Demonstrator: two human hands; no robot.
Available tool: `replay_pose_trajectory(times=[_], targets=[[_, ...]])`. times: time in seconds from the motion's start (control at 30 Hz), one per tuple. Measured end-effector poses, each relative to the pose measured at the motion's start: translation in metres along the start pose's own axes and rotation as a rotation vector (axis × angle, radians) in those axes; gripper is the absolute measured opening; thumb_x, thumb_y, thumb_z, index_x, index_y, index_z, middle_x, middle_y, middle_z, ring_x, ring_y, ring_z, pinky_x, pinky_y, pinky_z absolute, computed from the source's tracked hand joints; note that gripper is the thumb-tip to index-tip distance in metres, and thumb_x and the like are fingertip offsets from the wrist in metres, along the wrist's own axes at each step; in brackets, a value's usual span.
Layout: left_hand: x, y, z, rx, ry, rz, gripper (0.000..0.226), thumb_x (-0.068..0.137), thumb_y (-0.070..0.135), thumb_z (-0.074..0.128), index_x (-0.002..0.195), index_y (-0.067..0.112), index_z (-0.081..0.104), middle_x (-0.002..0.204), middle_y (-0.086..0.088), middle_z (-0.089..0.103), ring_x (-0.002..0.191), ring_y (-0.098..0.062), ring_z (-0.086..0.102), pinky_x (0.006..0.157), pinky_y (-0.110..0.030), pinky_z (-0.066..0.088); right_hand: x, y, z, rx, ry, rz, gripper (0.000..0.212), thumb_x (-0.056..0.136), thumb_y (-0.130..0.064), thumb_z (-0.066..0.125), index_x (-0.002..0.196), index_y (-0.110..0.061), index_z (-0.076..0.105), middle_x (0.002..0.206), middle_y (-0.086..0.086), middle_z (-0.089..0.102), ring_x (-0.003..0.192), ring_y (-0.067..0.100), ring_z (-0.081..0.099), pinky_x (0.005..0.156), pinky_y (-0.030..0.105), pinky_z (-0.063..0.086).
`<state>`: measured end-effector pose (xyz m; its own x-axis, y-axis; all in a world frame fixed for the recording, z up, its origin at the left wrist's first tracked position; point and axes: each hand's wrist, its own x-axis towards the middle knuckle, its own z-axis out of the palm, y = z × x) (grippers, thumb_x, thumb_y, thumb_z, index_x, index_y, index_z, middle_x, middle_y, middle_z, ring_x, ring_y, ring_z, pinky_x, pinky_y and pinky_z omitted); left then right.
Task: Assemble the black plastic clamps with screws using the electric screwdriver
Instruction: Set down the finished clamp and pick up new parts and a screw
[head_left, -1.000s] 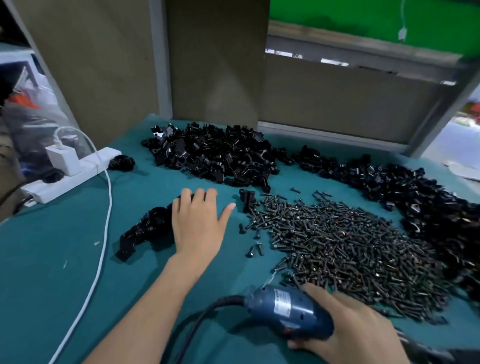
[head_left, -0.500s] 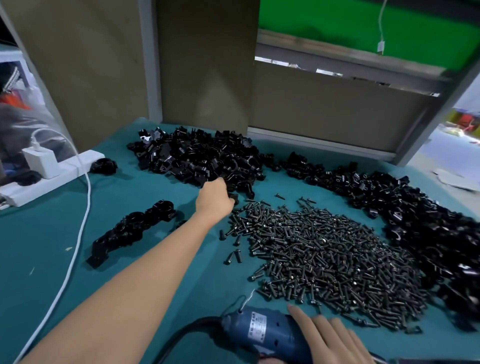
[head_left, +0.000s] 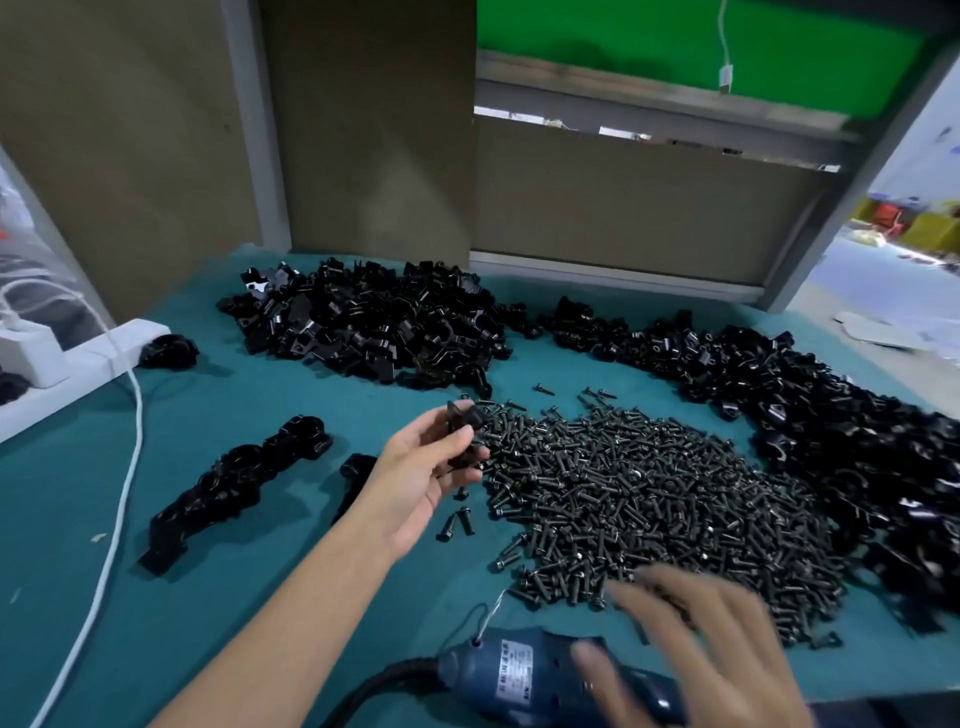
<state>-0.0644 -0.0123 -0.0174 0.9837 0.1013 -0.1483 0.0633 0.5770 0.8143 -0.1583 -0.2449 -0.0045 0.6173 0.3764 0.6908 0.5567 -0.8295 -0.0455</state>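
My left hand (head_left: 426, 478) holds a black plastic clamp piece (head_left: 464, 428) between thumb and fingers, palm up, just left of the screw pile (head_left: 639, 499). A big heap of loose clamp parts (head_left: 374, 322) lies at the back, and another heap (head_left: 831, 415) runs down the right side. The blue electric screwdriver (head_left: 524, 673) lies on the green mat at the front. My right hand (head_left: 711, 639) hovers blurred above it with fingers spread, at the near edge of the screws.
A row of assembled clamps (head_left: 234, 483) lies on the left, with one more clamp (head_left: 169, 351) near a white power strip (head_left: 78, 364). A white cable (head_left: 122, 499) runs down the left. Brown panels wall off the back.
My left hand drew back from the rear clamp heap with a clamp piece in its fingers. My right hand lifted off the screwdriver and spread toward the screws.
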Motion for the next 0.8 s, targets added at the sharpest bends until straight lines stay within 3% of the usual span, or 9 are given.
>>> replay_pose_trajectory(times=[0.07,0.17,0.3,0.37,0.5,0.57,0.67,0.8], targets=[[-0.004,-0.003,-0.003,0.047,-0.014,0.03,0.028,0.091,0.002,0.061,0.115,0.011,0.069,0.108,-0.01,0.071,0.076,-0.016,0.07,0.058,-0.023,0.056,0.021,0.02,-0.01,-0.028,0.063,0.018,0.04,0.083,-0.048,0.058,0.095,-0.014,0.076,0.094,0.0,0.07,0.087,0.019,0.061,0.08,0.033,0.048],[-0.005,-0.001,-0.008,0.036,-0.001,0.061,0.028,0.091,0.01,0.06,0.117,0.012,0.069,0.112,-0.008,0.072,0.08,-0.018,0.07,0.059,-0.025,0.056,0.071,0.069,-0.007,-0.144,0.053,0.107,0.028,0.092,-0.035,0.064,0.106,-0.011,0.07,0.096,0.002,0.069,0.09,0.018,0.058,0.077,0.028,0.044],[-0.004,-0.007,-0.008,0.226,0.052,0.103,0.025,0.096,0.016,0.057,0.116,0.023,0.071,0.107,0.004,0.074,0.092,-0.013,0.069,0.084,-0.034,0.057,0.133,0.164,0.041,-0.231,-0.302,0.399,0.033,0.091,-0.023,0.065,0.119,-0.006,0.063,0.102,0.014,0.067,0.092,0.032,0.061,0.07,0.036,0.051],[-0.003,-0.008,-0.005,0.267,0.068,0.137,0.024,0.097,0.017,0.058,0.114,0.026,0.071,0.108,0.006,0.073,0.092,-0.009,0.067,0.088,-0.033,0.057,0.152,0.209,0.067,-0.193,-0.464,0.571,0.039,0.091,-0.021,0.066,0.125,-0.004,0.059,0.1,0.016,0.067,0.087,0.034,0.062,0.071,0.039,0.053],[0.006,-0.004,-0.01,0.314,0.146,0.225,0.024,0.098,0.02,0.058,0.112,0.035,0.07,0.102,0.014,0.074,0.089,-0.006,0.067,0.076,-0.015,0.051,0.171,0.249,0.111,-0.152,-0.562,0.683,0.044,0.09,-0.02,0.067,0.129,-0.003,0.056,0.111,0.023,0.066,0.098,0.038,0.061,0.077,0.037,0.048],[0.011,-0.002,-0.016,0.254,0.184,0.227,0.023,0.097,0.018,0.058,0.11,0.032,0.071,0.095,0.013,0.074,0.084,-0.006,0.066,0.076,-0.02,0.051,0.175,0.256,0.131,-0.178,-0.622,0.645,0.046,0.091,-0.021,0.066,0.132,-0.002,0.055,0.117,0.022,0.065,0.104,0.037,0.061,0.08,0.036,0.046],[0.017,-0.002,-0.021,0.149,0.199,0.222,0.024,0.097,0.012,0.057,0.111,0.024,0.072,0.094,0.011,0.075,0.088,-0.008,0.068,0.074,-0.025,0.056,0.178,0.265,0.148,-0.267,-0.683,0.637,0.041,0.092,-0.026,0.065,0.122,0.002,0.059,0.114,0.022,0.065,0.104,0.038,0.06,0.087,0.041,0.052],[0.02,-0.005,-0.022,0.16,0.178,0.223,0.025,0.097,0.011,0.057,0.109,0.026,0.073,0.096,0.01,0.075,0.089,-0.011,0.069,0.073,-0.025,0.057,0.176,0.27,0.154,-0.356,-0.666,0.623,0.028,0.094,-0.025,0.062,0.091,0.002,0.062,0.091,0.02,0.062,0.092,0.038,0.059,0.081,0.044,0.053]])
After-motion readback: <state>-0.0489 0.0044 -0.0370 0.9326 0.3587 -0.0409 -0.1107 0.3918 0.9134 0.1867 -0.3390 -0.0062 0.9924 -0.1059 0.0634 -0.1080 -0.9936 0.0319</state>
